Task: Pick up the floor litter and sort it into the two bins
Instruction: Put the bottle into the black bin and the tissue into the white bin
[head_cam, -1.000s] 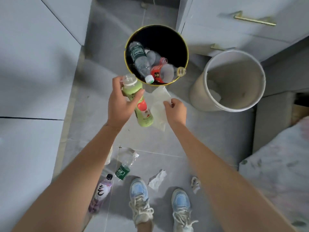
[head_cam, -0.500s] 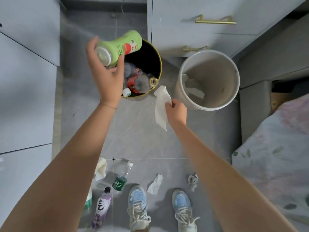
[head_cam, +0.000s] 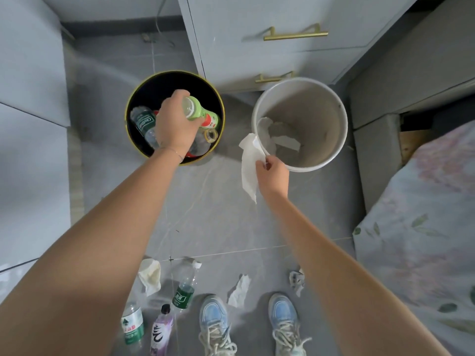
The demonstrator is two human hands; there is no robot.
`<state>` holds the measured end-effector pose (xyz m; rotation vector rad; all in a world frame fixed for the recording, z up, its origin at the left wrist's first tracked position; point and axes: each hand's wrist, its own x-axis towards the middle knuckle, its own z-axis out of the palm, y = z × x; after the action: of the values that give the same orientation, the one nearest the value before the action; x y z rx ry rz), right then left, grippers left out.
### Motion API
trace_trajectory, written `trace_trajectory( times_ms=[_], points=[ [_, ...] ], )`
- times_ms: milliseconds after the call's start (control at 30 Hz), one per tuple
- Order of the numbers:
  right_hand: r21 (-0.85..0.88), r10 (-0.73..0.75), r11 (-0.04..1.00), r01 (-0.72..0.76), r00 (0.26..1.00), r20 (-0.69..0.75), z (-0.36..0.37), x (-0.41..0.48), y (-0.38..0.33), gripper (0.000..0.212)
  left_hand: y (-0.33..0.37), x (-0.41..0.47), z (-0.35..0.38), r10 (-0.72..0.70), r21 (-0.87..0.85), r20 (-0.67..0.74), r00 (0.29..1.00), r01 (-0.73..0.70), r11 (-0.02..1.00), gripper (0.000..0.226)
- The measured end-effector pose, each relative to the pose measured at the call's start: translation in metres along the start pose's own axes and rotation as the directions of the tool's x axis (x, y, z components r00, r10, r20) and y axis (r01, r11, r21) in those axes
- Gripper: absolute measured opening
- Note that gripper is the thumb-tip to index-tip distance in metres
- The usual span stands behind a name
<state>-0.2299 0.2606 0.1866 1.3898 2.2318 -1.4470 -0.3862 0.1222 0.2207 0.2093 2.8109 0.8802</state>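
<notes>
My left hand (head_cam: 174, 122) grips a green bottle (head_cam: 199, 113) with a white cap and red label, held over the mouth of the black bin (head_cam: 133, 98) with a gold rim. That bin holds several plastic bottles. My right hand (head_cam: 272, 172) pinches a white paper tissue (head_cam: 249, 160) that hangs just left of the white bin (head_cam: 341, 140), its top touching the rim. The white bin has paper scraps in its bottom.
On the floor near my shoes lie a crumpled tissue (head_cam: 150, 274), a clear bottle with green label (head_cam: 186, 286), a second green-labelled bottle (head_cam: 132, 325), a purple bottle (head_cam: 162, 330), a white tissue (head_cam: 240, 290) and a paper ball (head_cam: 297, 280). Drawers stand behind the bins, a bed at right.
My left hand has lowered the green bottle from above the black bin's left edge to over its opening. My right hand moved the tissue right, against the white bin's rim.
</notes>
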Motion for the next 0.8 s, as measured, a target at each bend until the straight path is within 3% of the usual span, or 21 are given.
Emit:
trace_trajectory(
  times_ms=[200, 333, 533, 667, 800],
  points=[
    [0.020, -0.010, 1.000, 0.010, 1.000, 0.010, -0.010, 0.010, -0.005, 0.038, -0.005, -0.001, 0.009, 0.079, -0.047, -0.079, 0.994, -0.083, 0.995, 0.060],
    [0.017, -0.017, 1.000, 0.017, 1.000, 0.007, -0.011, 0.012, -0.005, 0.038, -0.006, 0.001, 0.017, 0.056, -0.079, -0.021, 0.998, -0.057, 0.995, 0.065],
    [0.032, -0.014, 0.999, 0.014, 1.000, 0.006, -0.016, 0.014, -0.003, 0.040, -0.007, -0.002, 0.026, 0.063, -0.104, 0.096, 0.993, -0.053, 0.993, 0.039],
    [0.059, -0.036, 0.998, 0.037, 0.999, -0.020, -0.021, 0.017, -0.008, 0.041, -0.002, -0.005, 0.025, 0.024, -0.144, 0.040, 0.999, -0.018, 0.989, 0.039],
    [0.069, -0.077, 0.994, 0.084, 0.993, -0.094, -0.028, 0.024, -0.013, 0.040, 0.015, -0.012, 0.027, 0.118, -0.121, -0.032, 0.992, -0.121, 0.985, 0.041]
  ],
)
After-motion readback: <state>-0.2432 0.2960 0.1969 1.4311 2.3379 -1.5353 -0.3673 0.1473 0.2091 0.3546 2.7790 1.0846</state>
